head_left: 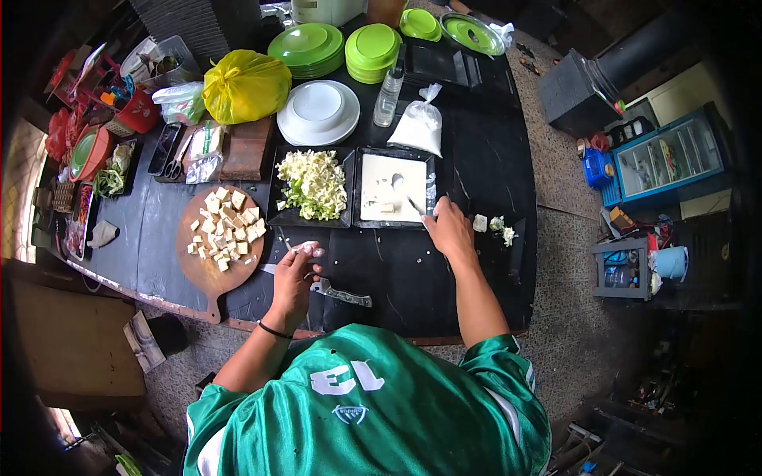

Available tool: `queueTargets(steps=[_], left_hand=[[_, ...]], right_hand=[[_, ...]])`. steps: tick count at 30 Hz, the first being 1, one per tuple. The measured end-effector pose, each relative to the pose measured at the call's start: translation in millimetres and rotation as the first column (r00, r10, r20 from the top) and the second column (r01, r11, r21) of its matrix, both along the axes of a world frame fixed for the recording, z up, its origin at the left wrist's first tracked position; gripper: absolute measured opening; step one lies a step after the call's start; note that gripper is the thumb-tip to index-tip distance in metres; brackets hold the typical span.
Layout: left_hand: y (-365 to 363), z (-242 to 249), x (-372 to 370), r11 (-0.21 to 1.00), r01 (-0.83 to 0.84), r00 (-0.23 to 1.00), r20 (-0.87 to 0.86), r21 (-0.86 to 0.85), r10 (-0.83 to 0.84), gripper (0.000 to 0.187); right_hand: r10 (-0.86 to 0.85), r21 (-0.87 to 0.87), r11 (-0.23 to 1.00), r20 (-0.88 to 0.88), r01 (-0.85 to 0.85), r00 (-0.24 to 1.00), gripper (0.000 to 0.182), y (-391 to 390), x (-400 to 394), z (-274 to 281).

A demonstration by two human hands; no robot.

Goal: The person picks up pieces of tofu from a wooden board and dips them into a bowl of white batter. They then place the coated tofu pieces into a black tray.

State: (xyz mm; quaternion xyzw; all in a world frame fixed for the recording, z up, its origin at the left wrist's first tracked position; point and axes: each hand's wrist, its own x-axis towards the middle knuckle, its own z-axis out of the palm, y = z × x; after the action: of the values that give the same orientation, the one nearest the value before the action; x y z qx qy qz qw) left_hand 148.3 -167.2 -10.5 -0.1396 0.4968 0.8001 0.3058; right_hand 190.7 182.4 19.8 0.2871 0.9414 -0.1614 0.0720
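My right hand is closed on a thin utensil, whose tip is over the tray of white batter. A pale cube lies in that batter. Between the round board and the tray, my left hand has curled, whitened fingers around a thin stick. Pale cubes cover the round wooden board on the left. A black tray holds chopped cabbage. Near my left hand lies a knife. At the right, another black tray holds a coated cube and white-green bits.
Behind the trays stand white plates, green plates, a clear bottle and a bag of white powder. A yellow bag is at the back left, near a wooden block and scissors.
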Motion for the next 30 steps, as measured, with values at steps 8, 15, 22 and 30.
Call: queueTargets(steps=[8,15,22,30], left_hand=[[-2,1,3,0.999,-0.05,0.998,0.026,0.001,0.049,0.024],[-11,-8,3,0.998,-0.059,0.998,0.015,-0.001,0.059,0.024],[-13,-10,5,0.998,-0.066,0.997,0.029,-0.015,0.066,0.023],[-12,-6,5,0.997,-0.074,0.996,0.046,0.0,0.074,0.022]], right_hand=[[-0.066,-0.096,0.993,-0.011,0.065,0.998,0.032,2,1,7],[-0.013,-0.003,1.0,-0.162,0.012,0.987,0.023,31,7,29],[-0.031,0.048,0.998,-0.145,0.038,0.989,0.026,25,5,19],[-0.022,-0.164,0.986,-0.149,-0.003,0.989,0.031,20,-2,-7]])
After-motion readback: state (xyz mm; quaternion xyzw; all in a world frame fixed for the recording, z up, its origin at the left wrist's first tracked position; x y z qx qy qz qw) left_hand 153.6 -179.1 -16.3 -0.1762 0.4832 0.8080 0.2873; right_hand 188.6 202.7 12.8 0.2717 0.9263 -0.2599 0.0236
